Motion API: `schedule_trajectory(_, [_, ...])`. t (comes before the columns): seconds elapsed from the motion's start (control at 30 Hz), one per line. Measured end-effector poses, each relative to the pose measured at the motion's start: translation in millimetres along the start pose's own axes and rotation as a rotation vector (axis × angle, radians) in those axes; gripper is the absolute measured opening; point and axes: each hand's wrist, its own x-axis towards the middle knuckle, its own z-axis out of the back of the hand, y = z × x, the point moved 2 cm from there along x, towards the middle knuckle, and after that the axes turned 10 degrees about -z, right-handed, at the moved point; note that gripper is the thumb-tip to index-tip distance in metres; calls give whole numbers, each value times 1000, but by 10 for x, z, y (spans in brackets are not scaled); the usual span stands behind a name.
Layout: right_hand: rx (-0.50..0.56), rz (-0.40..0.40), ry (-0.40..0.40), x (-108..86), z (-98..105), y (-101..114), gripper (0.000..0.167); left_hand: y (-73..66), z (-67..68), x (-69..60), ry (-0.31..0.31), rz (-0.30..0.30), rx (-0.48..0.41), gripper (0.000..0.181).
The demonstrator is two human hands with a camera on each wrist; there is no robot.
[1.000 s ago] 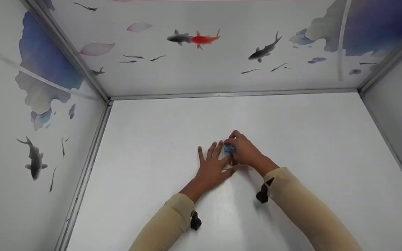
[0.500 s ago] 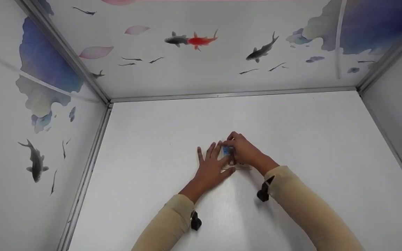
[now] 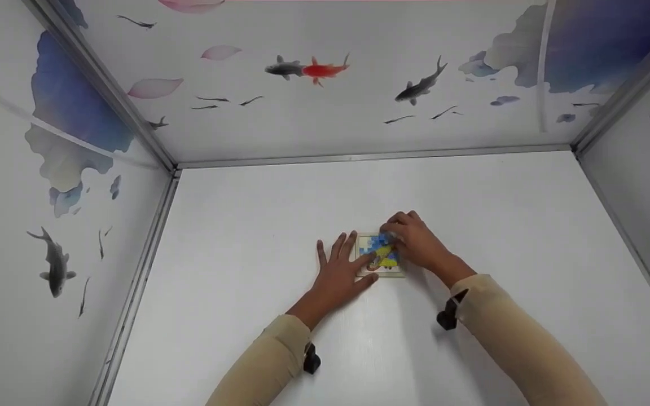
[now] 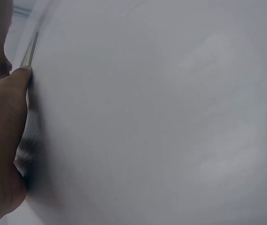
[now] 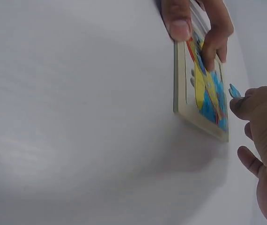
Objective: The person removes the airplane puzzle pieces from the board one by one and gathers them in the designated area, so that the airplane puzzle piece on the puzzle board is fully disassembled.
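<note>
Right grip (image 3: 420, 242) pinches blue piece (image 5: 235, 91) near the puzzle (image 5: 202, 89).

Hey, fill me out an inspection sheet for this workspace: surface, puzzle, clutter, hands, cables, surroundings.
Surface: white table, top level with no damage discernible.
Puzzle: pale-framed puzzle lying flat, blue and yellow picture, partly covered.
Clutter: nothing seen.
Left hand: fingers spread, touching the puzzle.
Right hand: pinches a small blue piece.
Wrists: a black device at each.
Cables: nothing seen.
Surroundings: white walls printed with fish and petals.
</note>
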Motion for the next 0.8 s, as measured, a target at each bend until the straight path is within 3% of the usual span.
schedule_trajectory(0.17, [-15,-94,-28,-103,152,-253,32,-3,34,-2,-6,-25,-6,62])
schedule_trajectory(0.43, [-42,-158,-33,-269,253,-639,40,5,-25,-3,1,-14,-28,64])
schedule_trajectory(0.8, [-82,-176,-22,-344,312,-768,42,25,-20,17,-17,-36,-51,63])
